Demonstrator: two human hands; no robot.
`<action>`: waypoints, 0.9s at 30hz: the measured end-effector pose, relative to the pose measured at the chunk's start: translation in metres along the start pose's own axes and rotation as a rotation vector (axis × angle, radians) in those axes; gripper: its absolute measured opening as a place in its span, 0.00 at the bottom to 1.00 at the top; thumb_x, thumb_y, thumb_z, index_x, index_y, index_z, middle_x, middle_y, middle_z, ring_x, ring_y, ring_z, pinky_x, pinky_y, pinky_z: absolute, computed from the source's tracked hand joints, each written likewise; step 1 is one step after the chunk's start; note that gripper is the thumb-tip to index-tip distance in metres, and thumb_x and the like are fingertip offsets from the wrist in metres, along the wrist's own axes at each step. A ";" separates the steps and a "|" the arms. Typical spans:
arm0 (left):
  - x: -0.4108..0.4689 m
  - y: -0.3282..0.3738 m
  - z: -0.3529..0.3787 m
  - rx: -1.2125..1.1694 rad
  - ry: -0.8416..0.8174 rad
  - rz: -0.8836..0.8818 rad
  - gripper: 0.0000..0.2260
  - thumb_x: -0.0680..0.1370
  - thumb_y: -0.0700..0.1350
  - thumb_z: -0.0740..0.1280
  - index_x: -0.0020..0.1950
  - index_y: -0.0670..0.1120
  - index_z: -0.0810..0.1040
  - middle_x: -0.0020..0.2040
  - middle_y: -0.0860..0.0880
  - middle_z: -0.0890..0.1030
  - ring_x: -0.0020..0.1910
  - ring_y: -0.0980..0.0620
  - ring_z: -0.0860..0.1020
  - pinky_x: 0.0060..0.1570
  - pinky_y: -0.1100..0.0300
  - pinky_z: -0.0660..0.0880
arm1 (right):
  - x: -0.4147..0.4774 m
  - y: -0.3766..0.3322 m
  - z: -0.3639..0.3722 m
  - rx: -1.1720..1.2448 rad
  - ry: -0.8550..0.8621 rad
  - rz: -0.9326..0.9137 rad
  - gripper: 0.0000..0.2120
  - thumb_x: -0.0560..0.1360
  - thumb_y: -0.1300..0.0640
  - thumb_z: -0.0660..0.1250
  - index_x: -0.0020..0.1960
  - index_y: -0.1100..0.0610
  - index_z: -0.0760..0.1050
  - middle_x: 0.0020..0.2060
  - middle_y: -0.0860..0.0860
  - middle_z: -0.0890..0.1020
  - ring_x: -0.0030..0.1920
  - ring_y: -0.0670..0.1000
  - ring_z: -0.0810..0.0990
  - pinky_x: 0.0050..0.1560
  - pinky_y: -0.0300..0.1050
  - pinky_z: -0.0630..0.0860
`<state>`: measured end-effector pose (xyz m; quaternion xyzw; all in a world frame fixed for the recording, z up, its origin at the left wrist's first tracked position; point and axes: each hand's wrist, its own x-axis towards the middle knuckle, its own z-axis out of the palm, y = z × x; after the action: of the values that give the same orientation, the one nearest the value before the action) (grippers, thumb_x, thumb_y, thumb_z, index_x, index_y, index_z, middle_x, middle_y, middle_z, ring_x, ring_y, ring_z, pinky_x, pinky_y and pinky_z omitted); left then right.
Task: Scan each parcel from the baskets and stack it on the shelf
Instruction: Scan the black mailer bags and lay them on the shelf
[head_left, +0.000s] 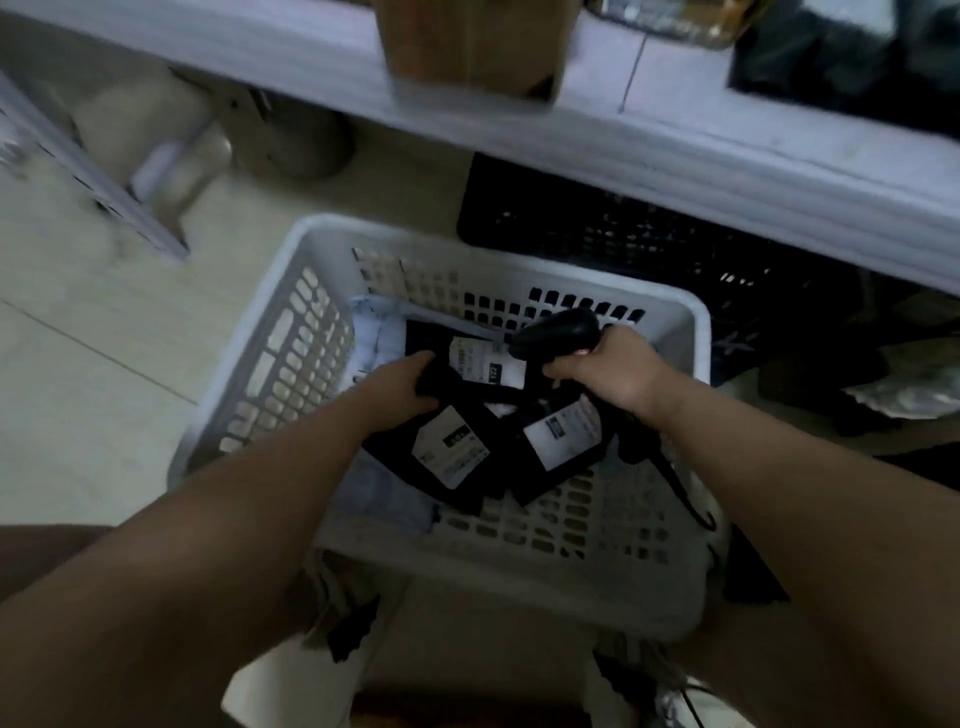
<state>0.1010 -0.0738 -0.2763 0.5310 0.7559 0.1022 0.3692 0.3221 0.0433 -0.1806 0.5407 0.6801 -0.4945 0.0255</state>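
A white slatted basket (670, 322) stands on the floor below me. Inside lie several black parcels with white labels, one at the back (431, 338), one in front (447, 457) and one to the right (563, 441), plus pale parcels (371, 332) beneath. My left hand (402, 387) reaches into the basket and grips the edge of the back black parcel. My right hand (610, 371) holds a black barcode scanner (553, 332) by its handle, head pointing left over the parcels; its cable (680, 488) trails over the basket's right side.
A white shelf edge (675, 150) runs across the top with a brown cardboard box (467, 47) on it. A black basket (623, 223) sits under the shelf behind the white one. Another white crate (78, 171) is at left. Bags lie on the floor at right.
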 end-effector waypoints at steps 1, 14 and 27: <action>-0.009 0.011 -0.014 0.038 -0.003 0.030 0.15 0.78 0.38 0.66 0.63 0.35 0.71 0.59 0.38 0.77 0.57 0.40 0.75 0.45 0.62 0.65 | -0.012 -0.006 -0.005 0.004 0.006 -0.033 0.13 0.72 0.55 0.73 0.50 0.64 0.81 0.42 0.57 0.83 0.39 0.49 0.79 0.34 0.33 0.74; -0.159 0.186 -0.163 0.109 0.370 0.402 0.07 0.79 0.42 0.66 0.54 0.40 0.76 0.49 0.46 0.79 0.50 0.49 0.77 0.50 0.57 0.71 | -0.159 -0.066 -0.084 0.333 0.228 -0.455 0.07 0.71 0.62 0.75 0.46 0.53 0.80 0.33 0.46 0.81 0.32 0.40 0.79 0.33 0.33 0.73; -0.132 0.200 -0.171 -0.465 0.376 0.383 0.06 0.76 0.37 0.69 0.46 0.47 0.74 0.42 0.50 0.78 0.42 0.60 0.78 0.39 0.72 0.72 | -0.156 -0.070 -0.136 0.286 0.754 -0.541 0.10 0.70 0.64 0.72 0.51 0.58 0.79 0.42 0.51 0.81 0.46 0.51 0.79 0.46 0.42 0.72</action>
<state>0.1538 -0.0665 0.0132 0.5370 0.6538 0.4347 0.3087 0.4020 0.0328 0.0227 0.4840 0.6834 -0.3414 -0.4267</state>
